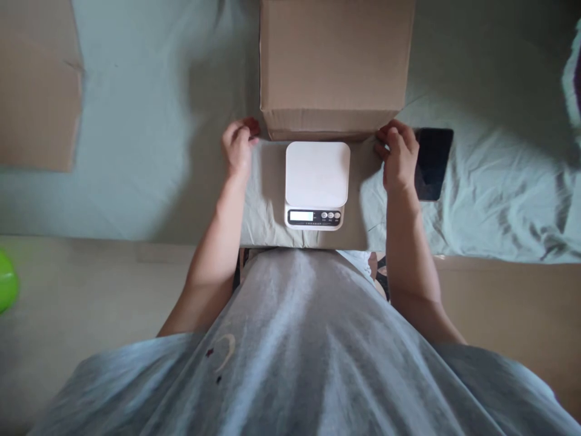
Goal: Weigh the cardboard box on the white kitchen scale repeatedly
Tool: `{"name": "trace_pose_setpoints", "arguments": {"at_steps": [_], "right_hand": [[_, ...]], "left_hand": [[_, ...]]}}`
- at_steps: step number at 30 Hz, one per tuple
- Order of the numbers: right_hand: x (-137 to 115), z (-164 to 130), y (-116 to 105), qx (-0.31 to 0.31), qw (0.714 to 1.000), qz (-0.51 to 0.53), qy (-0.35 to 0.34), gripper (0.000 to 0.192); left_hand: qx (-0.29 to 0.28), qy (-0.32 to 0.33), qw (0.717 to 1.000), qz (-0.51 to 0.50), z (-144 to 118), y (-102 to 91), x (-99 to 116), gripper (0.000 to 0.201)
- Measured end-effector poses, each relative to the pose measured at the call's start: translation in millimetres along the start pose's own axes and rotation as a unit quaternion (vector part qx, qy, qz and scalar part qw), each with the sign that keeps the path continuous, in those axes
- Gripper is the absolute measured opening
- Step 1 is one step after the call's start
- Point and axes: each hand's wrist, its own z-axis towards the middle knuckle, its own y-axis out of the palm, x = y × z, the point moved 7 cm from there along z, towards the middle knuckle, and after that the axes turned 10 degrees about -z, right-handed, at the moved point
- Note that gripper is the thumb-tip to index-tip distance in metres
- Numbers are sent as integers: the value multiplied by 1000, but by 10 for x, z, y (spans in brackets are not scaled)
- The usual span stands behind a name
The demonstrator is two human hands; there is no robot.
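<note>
A white kitchen scale (316, 175) lies flat on the pale green cloth, its lit display and round buttons facing me. Just behind it stands a large brown cardboard box (336, 57). My left hand (239, 144) rests by the box's near left corner, fingers loosely bent and apart from the thumb, with nothing visible in them. At the near right corner is my right hand (398, 148), also half curled and seemingly empty; whether its fingertips touch the box I cannot tell. The scale sits between both hands, touched by neither.
A black phone-like device (434, 163) lies right beside my right hand. Flat cardboard (39, 91) is at the far left. The green cloth (136, 181) covers the surface, whose front edge is close to my body. A bright green object (6, 281) shows at the left, lower down.
</note>
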Motion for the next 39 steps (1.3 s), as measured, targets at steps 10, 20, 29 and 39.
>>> {"name": "trace_pose_setpoints", "arguments": {"at_steps": [10,20,29,39], "right_hand": [[-417,-25,247,-63,997,35,0,48],[-1122,-651,-8,-55,991,81,-86,15],[-861,-1272,-162,-72,996,2,-59,30],[-580,-1239,-177,-71,997,9,-23,37]], "left_hand": [[-88,-11,995,-44,-289,404,392,38],[-115,113,987,6,-913,252,994,41],[-87,82,990,76,-1464,-69,737,50],[-87,56,991,87,-1478,-122,458,52]]}}
